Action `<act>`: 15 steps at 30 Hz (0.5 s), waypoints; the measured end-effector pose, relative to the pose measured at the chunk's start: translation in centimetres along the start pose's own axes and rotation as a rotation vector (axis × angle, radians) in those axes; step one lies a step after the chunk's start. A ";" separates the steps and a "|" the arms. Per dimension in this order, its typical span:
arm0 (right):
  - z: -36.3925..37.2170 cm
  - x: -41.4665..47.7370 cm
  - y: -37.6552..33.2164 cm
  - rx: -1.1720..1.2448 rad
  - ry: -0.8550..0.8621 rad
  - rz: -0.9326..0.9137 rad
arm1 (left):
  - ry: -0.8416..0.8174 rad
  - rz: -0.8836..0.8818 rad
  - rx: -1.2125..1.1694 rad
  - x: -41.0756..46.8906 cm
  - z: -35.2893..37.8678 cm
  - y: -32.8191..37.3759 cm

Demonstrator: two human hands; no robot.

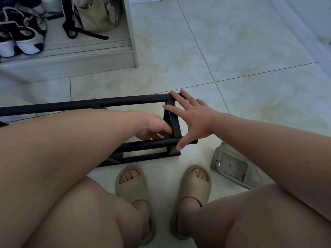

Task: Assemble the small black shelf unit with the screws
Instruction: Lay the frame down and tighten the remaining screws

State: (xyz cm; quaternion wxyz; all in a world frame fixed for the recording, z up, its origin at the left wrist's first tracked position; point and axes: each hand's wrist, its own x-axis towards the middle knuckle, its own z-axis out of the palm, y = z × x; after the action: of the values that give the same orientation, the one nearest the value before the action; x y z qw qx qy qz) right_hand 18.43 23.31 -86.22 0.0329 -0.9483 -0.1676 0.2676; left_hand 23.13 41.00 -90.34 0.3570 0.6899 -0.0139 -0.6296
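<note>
Item under inspection: the small black shelf unit (125,103) lies on its side on the tiled floor (232,68), directly under both my hands and just ahead of my slippers (132,190). My right hand (193,119) lies flat on the end frame (176,122), holding nothing. Its fingers (186,97) are straight and spread, the tips reach the far top corner, and the thumb touches the near rail (152,143) below. My left hand (152,127) reaches inside the frame with fingers curled against the inner face of that same end frame. I cannot tell whether they grip the bar or pinch a small part behind it. Two pale screw heads (169,92) show on the far rail, one just beyond my right fingertips and one further along to their left, so I judge those joints fastened. Rails and end frame appear joined at this end. The opposite end runs out of view past my left forearm, so it cannot be assessed. No loose screws or tool are visible near either hand. An upturned grey stool (232,167) lies to the right of my right wrist. Remaining, in my judgement: checking the joint under my fingers, any unseen fixings, and standing the unit upright.
</note>
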 end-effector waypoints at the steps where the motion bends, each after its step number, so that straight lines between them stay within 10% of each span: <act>1: 0.0 0.0 0.0 0.000 -0.001 0.001 | -0.004 0.006 0.013 0.0 0.1 -0.1; 15: 0.0 0.0 -0.1 -0.001 0.002 -0.001 | 0.022 0.011 -0.015 0.0 0.0 0.1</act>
State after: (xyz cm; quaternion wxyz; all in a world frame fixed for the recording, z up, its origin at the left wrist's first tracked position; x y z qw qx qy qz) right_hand 18.43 23.36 -86.19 0.0325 -0.9485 -0.1682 0.2664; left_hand 23.15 40.93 -90.27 0.3656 0.6941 -0.0091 -0.6201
